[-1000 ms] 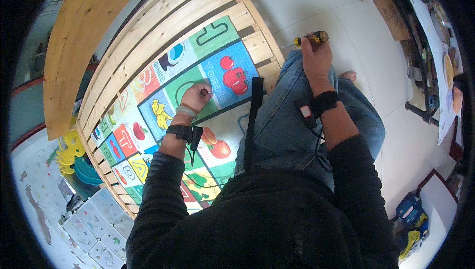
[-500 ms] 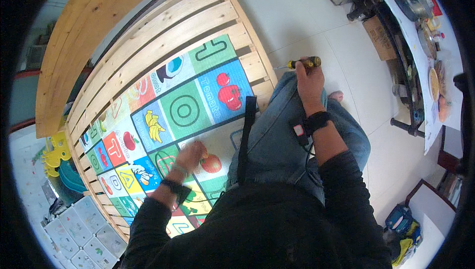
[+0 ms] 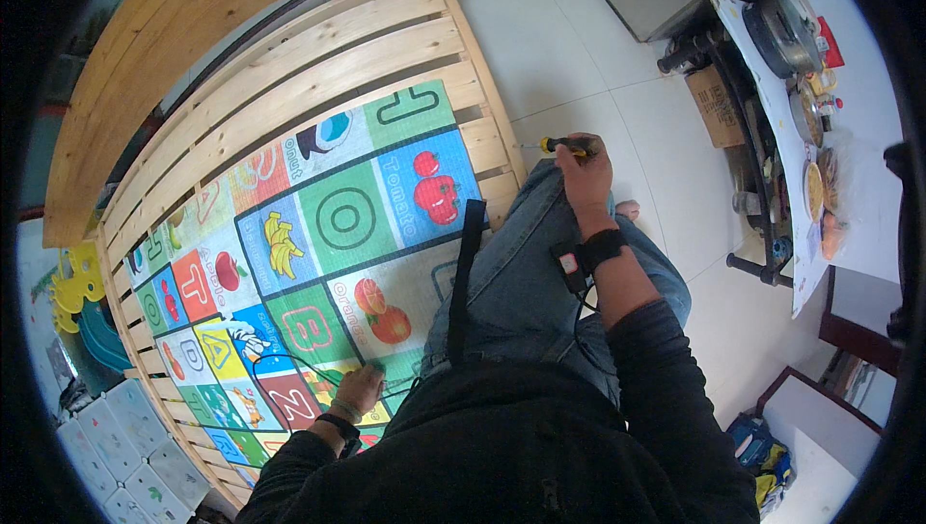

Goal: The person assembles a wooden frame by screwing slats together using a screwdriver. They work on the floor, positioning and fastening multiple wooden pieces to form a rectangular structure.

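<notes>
My right hand is closed round the yellow-and-black handle of a screwdriver. Its thin shaft points left toward the side rail of a slatted wooden bed frame, above my jeans-covered leg. Whether the tip touches the wood is hard to make out. My left hand is down low over a colourful picture mat lying on the slats. Its fingers look curled and bunched, and anything inside them is hidden. A thin black cable loops over the mat beside that hand.
A broad wooden board rises along the bed's far left. To the right, a rack carries a pot and food, with a cardboard box beneath. Pale plastic storage boxes stand at the lower left. Tiled floor lies beyond the rail.
My left hand has moved down and toward my body, off the orange picture. My right hand still grips the screwdriver, slightly lower and further left in view. The whole view has shifted a little.
</notes>
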The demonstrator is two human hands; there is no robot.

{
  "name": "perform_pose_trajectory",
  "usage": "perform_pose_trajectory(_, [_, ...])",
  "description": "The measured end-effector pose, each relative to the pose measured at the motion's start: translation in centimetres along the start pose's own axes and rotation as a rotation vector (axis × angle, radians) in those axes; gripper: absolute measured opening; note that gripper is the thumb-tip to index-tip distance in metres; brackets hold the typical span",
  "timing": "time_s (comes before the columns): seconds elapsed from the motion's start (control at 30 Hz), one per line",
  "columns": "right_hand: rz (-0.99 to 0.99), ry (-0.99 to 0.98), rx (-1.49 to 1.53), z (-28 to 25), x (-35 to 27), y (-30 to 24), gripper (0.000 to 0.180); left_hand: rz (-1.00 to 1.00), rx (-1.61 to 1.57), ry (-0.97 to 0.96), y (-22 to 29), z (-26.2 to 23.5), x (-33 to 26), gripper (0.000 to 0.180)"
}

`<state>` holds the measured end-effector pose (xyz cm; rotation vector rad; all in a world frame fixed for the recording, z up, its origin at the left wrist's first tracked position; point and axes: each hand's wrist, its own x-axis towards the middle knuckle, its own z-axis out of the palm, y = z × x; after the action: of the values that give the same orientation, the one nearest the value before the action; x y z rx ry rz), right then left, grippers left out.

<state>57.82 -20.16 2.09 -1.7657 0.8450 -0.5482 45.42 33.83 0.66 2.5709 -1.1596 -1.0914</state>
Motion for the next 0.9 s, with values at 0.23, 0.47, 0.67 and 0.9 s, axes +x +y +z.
perform_pose_trajectory(0.23, [0.157,0.014,0.259,-0.5,0.0,-3.4,0.026,-0.129,-0.143,0.421,-1.3,-11.3,10.1,0.031])
perform_pose_trajectory(0.47, [0.366,0.071,0.428,-0.6,1.3,-4.2,0.026,0.066,0.327,0.245,1.0,-26.9,29.9,0.094])
perform_pose_trajectory(0.67, [0.258,0.051,0.462,-0.2,0.4,-1.6,0.018,-0.044,0.600,-0.296,3.1,-32.1,37.0,0.139])
perform_pose_trajectory(0.9, [0.360,-0.230,0.372,-2.8,2.3,-0.4,0.018,-0.192,0.618,-0.486,3.6,-31.3,38.6,0.122])
